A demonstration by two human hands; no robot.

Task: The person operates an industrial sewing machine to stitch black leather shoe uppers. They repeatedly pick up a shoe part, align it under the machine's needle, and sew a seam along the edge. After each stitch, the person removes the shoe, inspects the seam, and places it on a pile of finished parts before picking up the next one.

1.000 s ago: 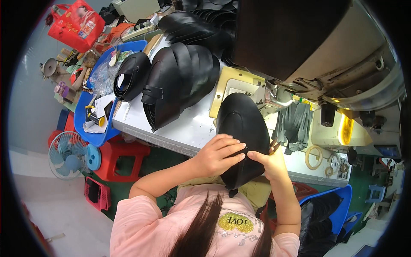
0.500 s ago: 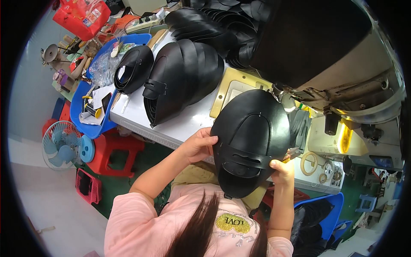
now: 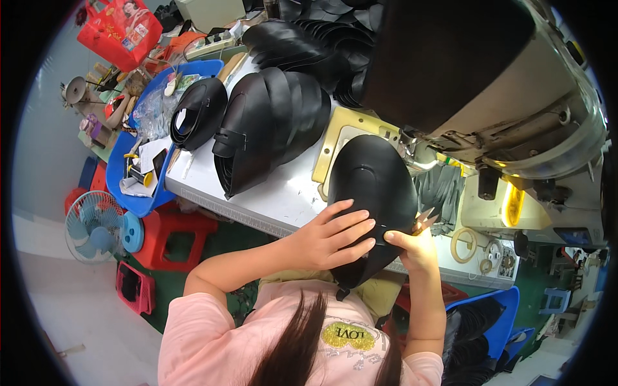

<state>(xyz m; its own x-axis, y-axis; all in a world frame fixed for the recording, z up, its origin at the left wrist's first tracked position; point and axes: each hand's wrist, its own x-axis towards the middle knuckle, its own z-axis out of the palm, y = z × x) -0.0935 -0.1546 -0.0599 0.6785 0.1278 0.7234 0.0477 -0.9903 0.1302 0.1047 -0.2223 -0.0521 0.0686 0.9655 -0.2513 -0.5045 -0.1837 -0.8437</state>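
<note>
A black leather shoe upper [image 3: 372, 170], oval and glossy, is in front of me at the table's edge, beside the sewing machine. My left hand [image 3: 331, 239] lies across its lower part with fingers stretched and spread, hiding the strap there. At its right edge my right hand [image 3: 417, 249] grips the leather, thumb on top. Small thread snips [image 3: 425, 220] stick out past the fingers of that hand, blades pointing away from me. The right hand's other fingers are partly hidden behind the leather.
The sewing machine [image 3: 463, 71] fills the upper right, over a yellow-rimmed plate [image 3: 328, 149]. Stacked black uppers [image 3: 273, 119] stand on the white table [image 3: 264, 193]. A blue tray [image 3: 132, 199] with tools, a red stool [image 3: 170, 238] and a fan [image 3: 96, 225] are left.
My left hand has moved from the upper's left edge onto its face, spreading its fingers. The upper has turned and tilted somewhat; the snips in my right hand now show more.
</note>
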